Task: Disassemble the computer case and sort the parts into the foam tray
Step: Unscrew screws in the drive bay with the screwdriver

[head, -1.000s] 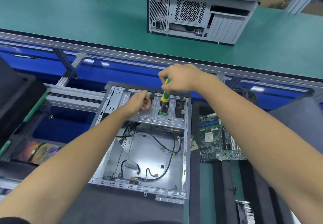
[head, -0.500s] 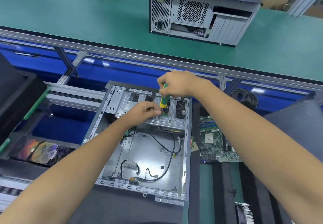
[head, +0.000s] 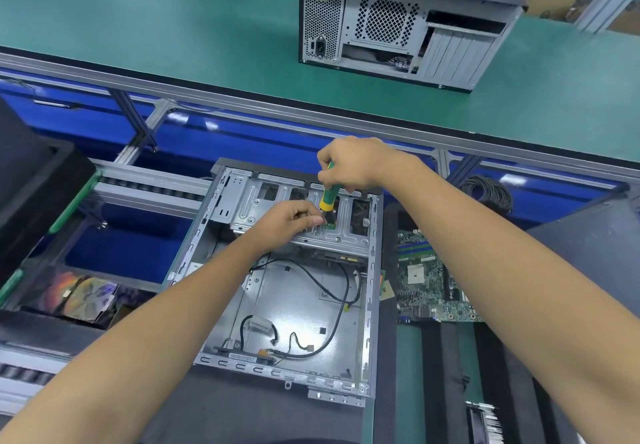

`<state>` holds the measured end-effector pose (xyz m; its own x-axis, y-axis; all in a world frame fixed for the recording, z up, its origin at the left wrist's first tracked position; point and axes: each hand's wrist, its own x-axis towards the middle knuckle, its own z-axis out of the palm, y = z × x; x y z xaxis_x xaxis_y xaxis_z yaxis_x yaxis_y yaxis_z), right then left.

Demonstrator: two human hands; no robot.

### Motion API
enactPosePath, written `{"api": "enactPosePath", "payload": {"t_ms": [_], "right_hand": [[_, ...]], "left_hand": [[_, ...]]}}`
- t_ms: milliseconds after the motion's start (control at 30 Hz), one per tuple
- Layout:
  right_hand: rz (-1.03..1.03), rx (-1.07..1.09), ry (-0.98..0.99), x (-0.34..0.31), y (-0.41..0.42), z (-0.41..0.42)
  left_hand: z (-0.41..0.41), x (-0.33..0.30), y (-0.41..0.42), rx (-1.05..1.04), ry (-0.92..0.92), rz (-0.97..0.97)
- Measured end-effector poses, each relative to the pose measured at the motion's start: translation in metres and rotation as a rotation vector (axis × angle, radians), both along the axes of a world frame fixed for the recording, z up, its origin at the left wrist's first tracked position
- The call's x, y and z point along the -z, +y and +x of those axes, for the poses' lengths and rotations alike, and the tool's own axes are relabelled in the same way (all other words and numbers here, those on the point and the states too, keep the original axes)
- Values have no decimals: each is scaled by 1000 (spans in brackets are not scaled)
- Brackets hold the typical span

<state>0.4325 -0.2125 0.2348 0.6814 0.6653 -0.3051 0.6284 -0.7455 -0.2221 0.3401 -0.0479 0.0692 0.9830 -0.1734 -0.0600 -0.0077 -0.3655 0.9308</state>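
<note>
**Screwdriver at the drive cage of an opened case**

The screwdriver (head: 327, 197) tip is hidden behind the left hand (head: 289, 216), so the screw or part it meets cannot be made out. The left fingers are curled and pinched together beside the shaft; what they pinch, if anything, is too small to tell. The right hand (head: 353, 164) is wrapped around the green-and-yellow handle, holding it nearly upright.

No writing is legible anywhere: the small labels on the case are blurred.

The open computer case (head: 287, 287) lies flat at the centre of view, side panel off, bare grey steel inside with a few black cables (head: 332, 291) looping across its floor. The perforated drive cage (head: 311, 221) sits at its 12 o'clock end, under both hands. At 3 o'clock from the case a green motherboard (head: 429, 277) lies in the dark foam tray (head: 446, 357), partly covered by the right forearm. At 1 o'clock, well apart on the green bench (head: 173, 27), a second closed case (head: 401, 20) stands upright.
</note>
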Motion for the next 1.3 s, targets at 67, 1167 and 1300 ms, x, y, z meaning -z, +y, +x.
{"api": "enactPosePath", "payload": {"t_ms": [67,1167,1300], "right_hand": [[-2,-16,-28,-1,1,0],[-56,276,355,-22,30,-41],[-176,90,203,-24,40,-49]], "left_hand": [[1,1,-1,-20,3,-15],[-20,15,-10,-1,-220,266],[-16,22,-10,-26,-187,364]]}}
